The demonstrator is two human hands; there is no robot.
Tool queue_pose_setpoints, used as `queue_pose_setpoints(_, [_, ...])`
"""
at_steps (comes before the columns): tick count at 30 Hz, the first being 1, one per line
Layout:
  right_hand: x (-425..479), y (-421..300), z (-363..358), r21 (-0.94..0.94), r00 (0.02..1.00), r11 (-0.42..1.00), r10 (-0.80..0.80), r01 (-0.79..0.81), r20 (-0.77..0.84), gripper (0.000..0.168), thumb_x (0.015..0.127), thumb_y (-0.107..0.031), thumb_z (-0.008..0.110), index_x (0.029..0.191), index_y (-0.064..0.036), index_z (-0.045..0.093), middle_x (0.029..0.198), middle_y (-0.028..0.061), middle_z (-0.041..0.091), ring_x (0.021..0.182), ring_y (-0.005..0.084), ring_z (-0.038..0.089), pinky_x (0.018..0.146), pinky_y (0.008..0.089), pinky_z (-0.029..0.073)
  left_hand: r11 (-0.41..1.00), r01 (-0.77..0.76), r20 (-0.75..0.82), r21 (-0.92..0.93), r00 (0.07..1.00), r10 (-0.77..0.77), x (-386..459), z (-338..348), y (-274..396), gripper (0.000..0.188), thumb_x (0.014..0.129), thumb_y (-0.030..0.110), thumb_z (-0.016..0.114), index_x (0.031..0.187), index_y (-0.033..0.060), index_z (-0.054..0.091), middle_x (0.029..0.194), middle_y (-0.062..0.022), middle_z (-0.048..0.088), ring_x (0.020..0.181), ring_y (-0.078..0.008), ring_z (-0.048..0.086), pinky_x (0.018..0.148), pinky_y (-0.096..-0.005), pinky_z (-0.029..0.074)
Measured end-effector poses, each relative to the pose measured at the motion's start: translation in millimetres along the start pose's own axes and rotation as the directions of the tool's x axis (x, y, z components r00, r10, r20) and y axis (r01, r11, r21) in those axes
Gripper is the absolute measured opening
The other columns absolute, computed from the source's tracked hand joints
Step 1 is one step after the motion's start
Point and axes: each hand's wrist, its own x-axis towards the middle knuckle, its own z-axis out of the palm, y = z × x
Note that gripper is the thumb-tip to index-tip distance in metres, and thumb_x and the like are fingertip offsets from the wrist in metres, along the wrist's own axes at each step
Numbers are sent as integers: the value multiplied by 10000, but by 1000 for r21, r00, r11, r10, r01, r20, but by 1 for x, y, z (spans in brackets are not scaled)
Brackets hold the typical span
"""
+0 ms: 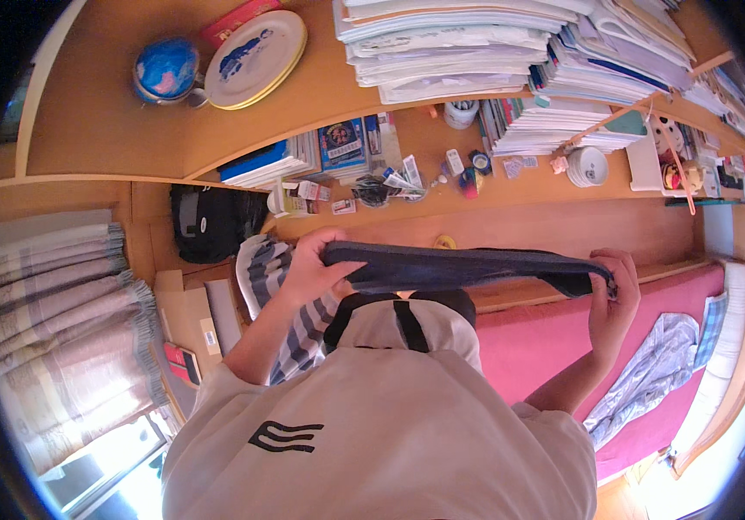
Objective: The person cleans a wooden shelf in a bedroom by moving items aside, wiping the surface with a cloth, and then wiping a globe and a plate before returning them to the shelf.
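A dark blue-grey cloth garment (450,268) is stretched between my two hands, roughly level, in front of my waist. My left hand (320,266) grips its left end, with the thumb along the near side and the fingers over the top. At the right end, my right hand (613,283) holds the cloth between thumb and fingers. The garment's upper edge looks thick and folded. What kind of garment it is, I cannot tell. Beneath it, my dark shorts show partly behind the hem of my light T-shirt (379,429).
A wooden desk (509,188) with small items lies ahead, under a shelf bearing paper stacks (444,58) and plates (255,58). Right is a bed with a pink sheet (528,338) and a silvery garment (652,370). Left are a black backpack (203,224), cardboard box (184,312) and curtain (73,338).
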Motion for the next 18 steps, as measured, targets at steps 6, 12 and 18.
queue_pose_setpoints(6, [6, -34, 41, -115, 996, 992, 51, -42, 78, 393, 725, 10, 628, 1107, -30, 543, 1101, 177, 561, 1024, 327, 546, 903, 383, 418, 866, -413, 32, 283, 906, 422, -10, 12, 65, 237, 612, -38, 695, 695, 44, 489, 712, -96, 516, 675, -231, 535, 662, -325, 441])
queue_pose_setpoints(12, [16, -72, 93, 371, 829, 907, -357, 198, 430, 505, 621, -30, 742, 1101, -48, 588, 1090, 145, 607, 995, 294, 596, 811, 377, 477, 767, -617, 200, 175, 785, 586, 0, 49, 88, 256, 656, 80, 717, 771, 44, 491, 680, -97, 485, 622, -289, 510, 540, -378, 385])
queue_pose_setpoints(18, [25, -97, 113, 585, 934, 809, -257, 67, 249, 117, 777, 16, 584, 892, 5, 566, 796, 105, 610, 700, 166, 613, 628, 266, 473, 884, -444, -1, 145, 893, 449, 13, 36, 61, 397, 662, 142, 793, 980, 55, 573, 698, -30, 487, 592, -127, 464, 518, -268, 375])
